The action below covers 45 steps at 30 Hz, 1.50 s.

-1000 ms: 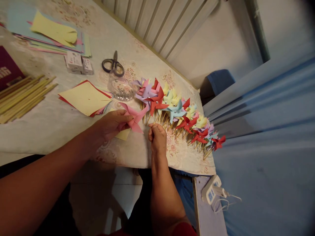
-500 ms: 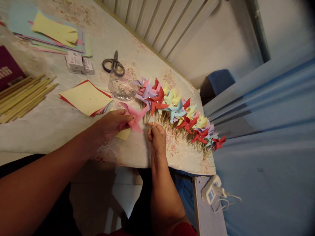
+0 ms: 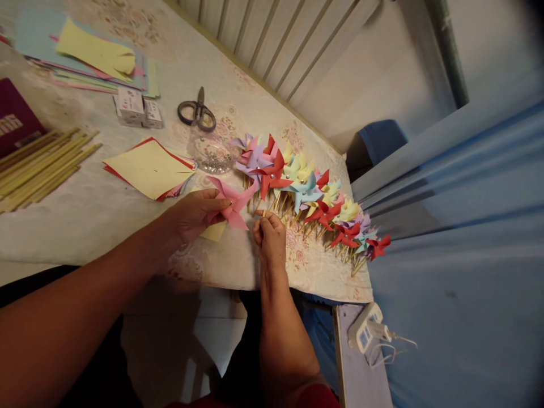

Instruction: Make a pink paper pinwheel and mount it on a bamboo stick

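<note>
A pink paper pinwheel [image 3: 238, 207] is pinched between the thumb and fingers of my left hand [image 3: 198, 214]. Just to its right, my right hand [image 3: 271, 233] is closed, with a small pale tip, perhaps the end of a stick, showing at its fingertips; the rest is hidden. Behind both hands runs a long row of finished pinwheels [image 3: 302, 191] in red, purple, yellow and blue on wooden sticks. A clear dish [image 3: 212, 154] of small metal pins lies beyond my left hand. Part of a yellow sheet [image 3: 213, 232] shows beneath the pink pinwheel.
Cut paper squares [image 3: 151, 168] lie left of the dish, black scissors [image 3: 198, 110] behind it. Small white boxes [image 3: 131, 105], stacked coloured paper [image 3: 96, 51] and wooden sticks [image 3: 51, 167] are at the left. A power strip [image 3: 365, 327] sits beyond the table edge.
</note>
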Each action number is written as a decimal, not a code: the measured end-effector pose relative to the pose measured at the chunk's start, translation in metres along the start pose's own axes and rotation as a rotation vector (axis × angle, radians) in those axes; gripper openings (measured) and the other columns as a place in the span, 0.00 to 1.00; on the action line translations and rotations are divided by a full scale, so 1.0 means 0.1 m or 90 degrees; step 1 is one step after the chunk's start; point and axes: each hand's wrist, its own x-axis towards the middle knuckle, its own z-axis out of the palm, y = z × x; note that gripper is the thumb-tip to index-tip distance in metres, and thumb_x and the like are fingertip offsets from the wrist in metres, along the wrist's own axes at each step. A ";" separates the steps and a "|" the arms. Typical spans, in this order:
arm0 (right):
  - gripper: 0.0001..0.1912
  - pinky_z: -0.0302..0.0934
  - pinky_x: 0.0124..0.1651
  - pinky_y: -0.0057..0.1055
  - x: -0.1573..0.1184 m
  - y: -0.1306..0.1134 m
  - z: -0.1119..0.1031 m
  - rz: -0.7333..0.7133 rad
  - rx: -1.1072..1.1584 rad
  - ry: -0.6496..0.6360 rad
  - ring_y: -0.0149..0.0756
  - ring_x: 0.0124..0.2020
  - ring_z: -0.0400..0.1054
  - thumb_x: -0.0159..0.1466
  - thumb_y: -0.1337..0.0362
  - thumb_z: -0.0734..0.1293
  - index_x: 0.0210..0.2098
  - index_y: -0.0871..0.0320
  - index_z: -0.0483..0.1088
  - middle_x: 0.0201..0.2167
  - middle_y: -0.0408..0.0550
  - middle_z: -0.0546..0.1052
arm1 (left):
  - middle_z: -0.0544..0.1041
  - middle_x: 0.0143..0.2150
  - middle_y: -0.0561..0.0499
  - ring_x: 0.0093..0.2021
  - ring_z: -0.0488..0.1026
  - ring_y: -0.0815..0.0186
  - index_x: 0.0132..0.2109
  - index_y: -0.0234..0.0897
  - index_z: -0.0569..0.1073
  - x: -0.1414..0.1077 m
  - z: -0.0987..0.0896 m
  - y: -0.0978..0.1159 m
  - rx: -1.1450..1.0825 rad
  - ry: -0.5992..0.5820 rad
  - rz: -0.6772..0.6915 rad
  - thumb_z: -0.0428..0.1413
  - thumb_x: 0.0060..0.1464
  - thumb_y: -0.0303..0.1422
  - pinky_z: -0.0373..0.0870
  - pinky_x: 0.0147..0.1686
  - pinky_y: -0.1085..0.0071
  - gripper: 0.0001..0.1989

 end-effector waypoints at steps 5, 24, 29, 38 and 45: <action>0.10 0.34 0.16 0.23 0.01 0.02 -0.01 -0.003 0.001 0.001 0.21 0.11 0.44 0.56 0.57 0.64 0.35 0.56 0.66 0.15 0.31 0.66 | 0.74 0.24 0.52 0.25 0.69 0.73 0.24 0.33 0.71 0.01 -0.02 -0.01 0.001 -0.005 0.000 0.65 0.42 0.25 0.69 0.26 0.79 0.09; 0.10 0.38 0.18 0.24 -0.03 -0.03 0.04 0.030 -0.006 0.037 0.22 0.14 0.48 0.55 0.60 0.65 0.35 0.58 0.71 0.19 0.34 0.69 | 0.75 0.27 0.53 0.27 0.70 0.73 0.26 0.33 0.73 0.01 -0.04 -0.02 -0.003 -0.030 0.008 0.66 0.41 0.27 0.69 0.29 0.78 0.08; 0.11 0.39 0.19 0.23 -0.04 0.00 0.02 0.026 -0.018 0.041 0.22 0.14 0.48 0.57 0.56 0.66 0.33 0.58 0.70 0.15 0.33 0.65 | 0.74 0.26 0.53 0.27 0.69 0.74 0.25 0.33 0.73 0.01 -0.04 -0.05 -0.006 -0.028 0.020 0.65 0.44 0.27 0.69 0.29 0.79 0.07; 0.10 0.40 0.19 0.23 -0.04 0.02 0.03 0.022 -0.011 0.019 0.23 0.15 0.49 0.55 0.58 0.65 0.34 0.57 0.72 0.16 0.33 0.65 | 0.75 0.26 0.53 0.27 0.69 0.72 0.26 0.34 0.73 0.01 -0.03 -0.05 -0.005 -0.031 0.016 0.63 0.45 0.25 0.70 0.29 0.77 0.06; 0.11 0.40 0.19 0.24 -0.03 0.02 0.02 0.033 -0.001 0.022 0.23 0.15 0.48 0.53 0.62 0.65 0.35 0.57 0.73 0.18 0.35 0.69 | 0.75 0.26 0.52 0.27 0.69 0.73 0.25 0.33 0.73 0.04 -0.06 -0.07 -0.003 -0.042 0.021 0.66 0.42 0.27 0.70 0.28 0.78 0.07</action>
